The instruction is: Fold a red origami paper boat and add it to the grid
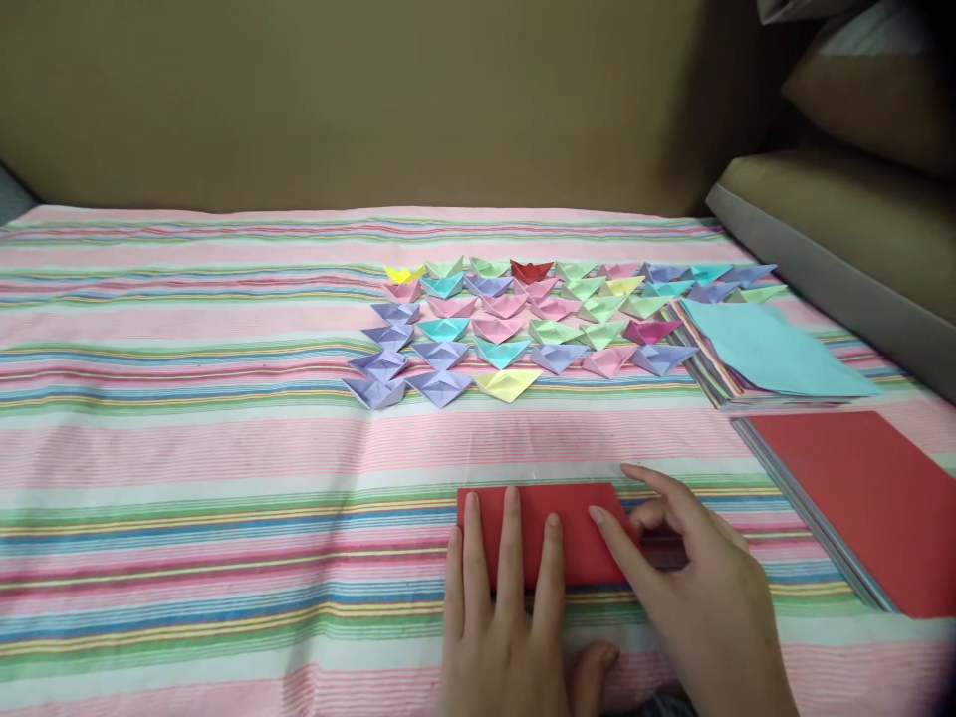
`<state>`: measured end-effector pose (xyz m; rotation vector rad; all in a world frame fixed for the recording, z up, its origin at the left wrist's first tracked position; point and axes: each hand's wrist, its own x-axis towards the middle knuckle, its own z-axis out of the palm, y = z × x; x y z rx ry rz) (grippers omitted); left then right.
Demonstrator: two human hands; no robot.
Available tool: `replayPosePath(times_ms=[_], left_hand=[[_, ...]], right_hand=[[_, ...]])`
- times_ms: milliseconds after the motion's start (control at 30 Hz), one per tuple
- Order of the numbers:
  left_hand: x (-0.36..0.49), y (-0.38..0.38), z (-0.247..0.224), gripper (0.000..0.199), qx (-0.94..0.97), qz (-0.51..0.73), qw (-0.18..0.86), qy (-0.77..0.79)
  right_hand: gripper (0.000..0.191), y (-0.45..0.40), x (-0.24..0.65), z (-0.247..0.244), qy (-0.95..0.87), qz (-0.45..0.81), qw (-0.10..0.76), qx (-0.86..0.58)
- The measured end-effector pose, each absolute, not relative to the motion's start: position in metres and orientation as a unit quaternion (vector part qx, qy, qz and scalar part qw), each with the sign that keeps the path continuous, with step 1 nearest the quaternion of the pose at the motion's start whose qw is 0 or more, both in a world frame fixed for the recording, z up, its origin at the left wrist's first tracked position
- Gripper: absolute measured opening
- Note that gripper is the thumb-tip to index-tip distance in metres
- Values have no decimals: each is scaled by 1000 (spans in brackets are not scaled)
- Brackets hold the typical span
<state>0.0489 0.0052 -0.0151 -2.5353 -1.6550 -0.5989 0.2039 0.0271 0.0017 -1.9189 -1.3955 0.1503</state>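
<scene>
A folded red paper (579, 533) lies flat on the striped cloth (224, 448) at the lower middle. My left hand (504, 617) rests palm down with its fingers spread over the left part of the paper. At the paper's right edge is my right hand (694, 578), its thumb on the red surface and its other fingers bent just beyond the edge. Whether the thumb and fingers grip the paper between them cannot be made out.
Several rows of small folded paper boats (497, 331) stand behind the red paper. To the right lie a stack topped with light blue paper (777, 349) and a stack topped with red sheets (858, 498). Brown cushions (843, 219) border the right side.
</scene>
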Motion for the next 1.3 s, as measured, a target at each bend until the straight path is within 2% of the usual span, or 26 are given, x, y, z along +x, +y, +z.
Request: replayPosePath(times_ms=[167, 367, 1300], left_hand=[[48, 7, -17, 82, -842, -197, 60, -498], [49, 7, -14, 70, -820, -208, 15, -532], [47, 12, -15, 64, -838, -217, 45, -498]], right_hand=[[38, 28, 201, 5, -545, 47, 366, -753], [36, 28, 199, 7, -545, 46, 365, -753], [35, 29, 198, 8, -554, 41, 371, -744]])
